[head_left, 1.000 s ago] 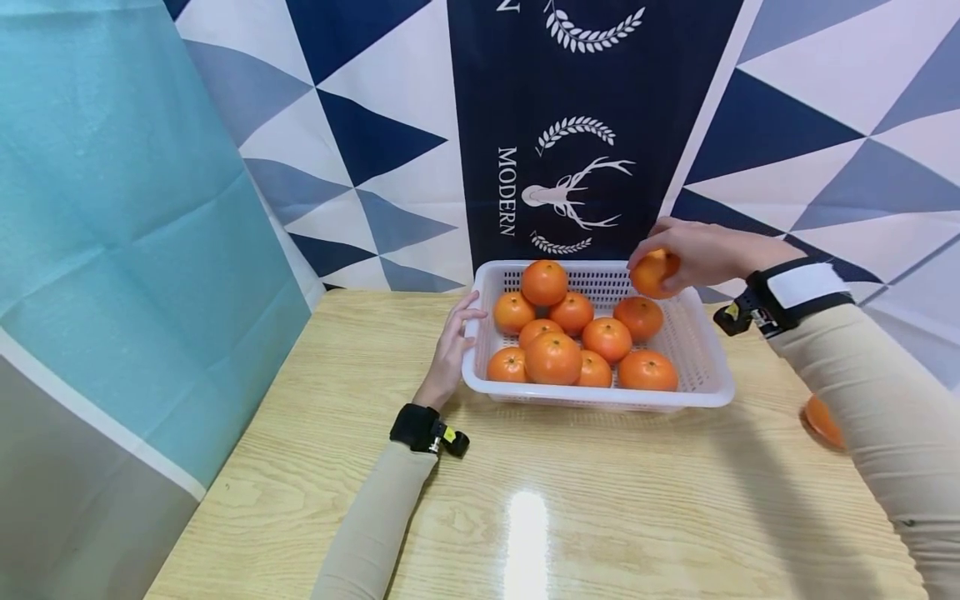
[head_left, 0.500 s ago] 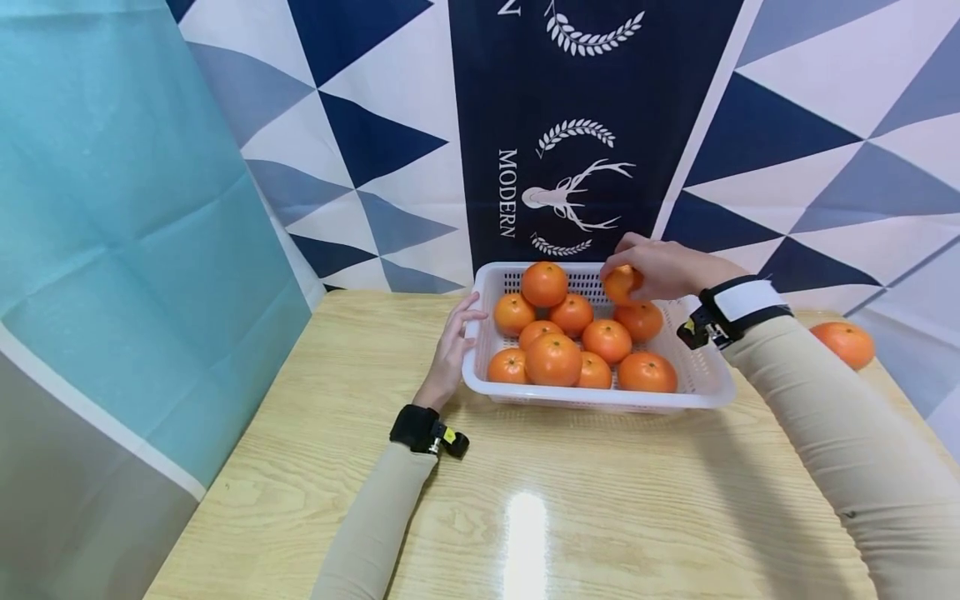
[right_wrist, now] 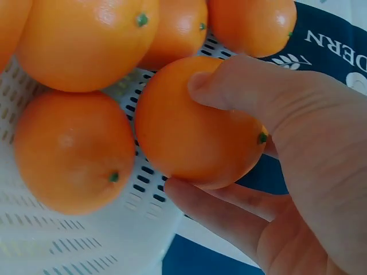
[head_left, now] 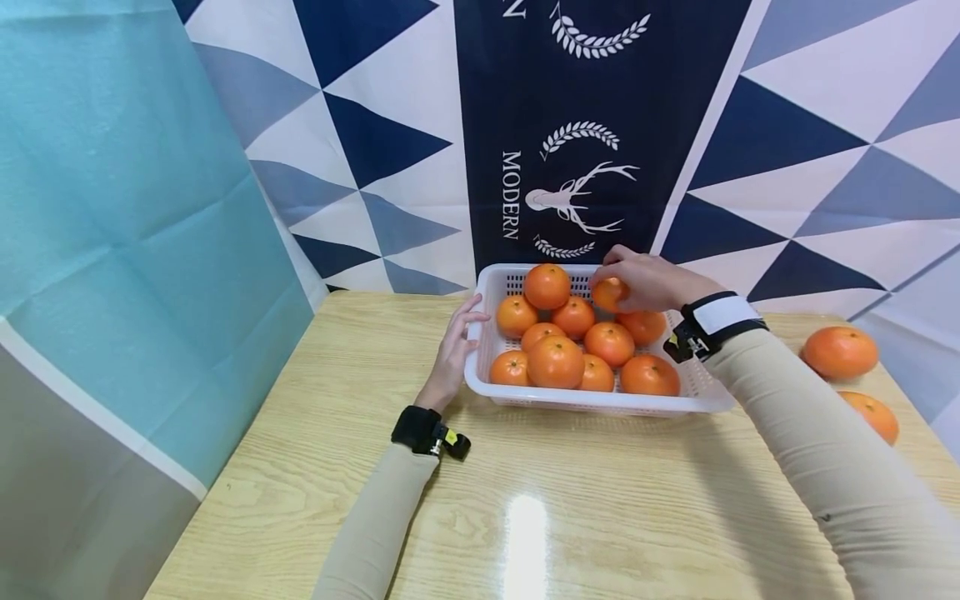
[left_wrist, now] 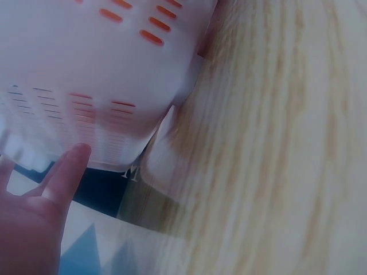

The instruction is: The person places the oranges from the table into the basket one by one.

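A white slotted plastic basket (head_left: 600, 402) holds several oranges (head_left: 555, 362). My right hand (head_left: 643, 279) is over the basket's back part, thumb and fingers around an orange (head_left: 609, 293). In the right wrist view this gripped orange (right_wrist: 195, 126) has the thumb on top and fingers beneath, close beside another orange (right_wrist: 74, 152). At the basket's left end, my left hand (head_left: 452, 346) rests on the rim with its fingers extended. The left wrist view shows an extended finger (left_wrist: 71, 172) by the basket's outer wall (left_wrist: 103, 69).
Two more oranges lie on the wooden table (head_left: 585, 500) to the right: one farther back (head_left: 840, 352), and one (head_left: 870, 415) partly hidden by the right sleeve. A patterned cloth (head_left: 405, 167) hangs right behind the basket, and a turquoise cloth (head_left: 142, 233) hangs at the left.
My right hand has carried the orange left and down into the basket's back part. As the right arm shifted, the two oranges on the table came into fuller view. My left hand stays put.
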Available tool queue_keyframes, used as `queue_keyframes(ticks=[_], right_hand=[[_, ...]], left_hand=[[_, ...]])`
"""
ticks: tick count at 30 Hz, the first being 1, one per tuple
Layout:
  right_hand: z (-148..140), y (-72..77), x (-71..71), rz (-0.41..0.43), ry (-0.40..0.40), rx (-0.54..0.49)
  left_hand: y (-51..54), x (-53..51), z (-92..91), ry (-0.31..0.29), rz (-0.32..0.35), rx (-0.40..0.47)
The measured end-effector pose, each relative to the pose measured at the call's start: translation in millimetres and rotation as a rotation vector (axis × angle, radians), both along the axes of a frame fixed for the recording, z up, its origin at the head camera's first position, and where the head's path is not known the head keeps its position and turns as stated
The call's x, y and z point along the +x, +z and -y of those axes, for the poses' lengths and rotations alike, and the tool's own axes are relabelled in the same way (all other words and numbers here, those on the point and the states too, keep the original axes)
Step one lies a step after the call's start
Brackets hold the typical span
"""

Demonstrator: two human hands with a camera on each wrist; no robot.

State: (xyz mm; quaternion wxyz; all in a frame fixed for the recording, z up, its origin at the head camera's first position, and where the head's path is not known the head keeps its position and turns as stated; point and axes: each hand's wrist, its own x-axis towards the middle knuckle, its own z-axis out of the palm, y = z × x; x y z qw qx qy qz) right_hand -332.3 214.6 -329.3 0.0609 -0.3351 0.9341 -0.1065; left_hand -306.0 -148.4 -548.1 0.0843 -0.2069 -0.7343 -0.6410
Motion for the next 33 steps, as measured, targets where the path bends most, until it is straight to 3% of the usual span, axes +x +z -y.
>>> queue_keyframes(ticks=[5, 8, 11, 14, 21, 25, 33], right_hand=[[-14.1, -30.3, -26.7, -0.083, 0.069, -0.007], [-21.6, -45.7, -42.9, -0.091, 0.086, 0.002], [-21.8, -46.7, -45.0, -0.06, 0.088, 0.008], [-17.0, -38.2, -36.3, -0.046, 0.092, 0.012], [1.5, -0.5, 3.5, 0.075, -0.01, 0.039], [1.2, 7.9, 10.2, 0.096, -0.036, 0.052], [-13.1, 16.1, 9.2, 0.089, -0.086, 0.084]], left_hand=[[2.6, 1.8, -1.8, -0.004, 0.011, 0.003], [4.6, 2.8, -2.5, -0.004, 0.01, 0.002], [5.6, 3.6, -2.6, -0.003, 0.003, 0.001], [5.4, 3.9, -2.6, -0.002, 0.002, -0.002], [3.7, 1.8, -2.9, -0.015, -0.003, 0.005], [2.4, -0.3, -2.4, -0.021, -0.007, 0.018], [3.0, 2.7, -2.0, -0.005, -0.015, 0.013]])
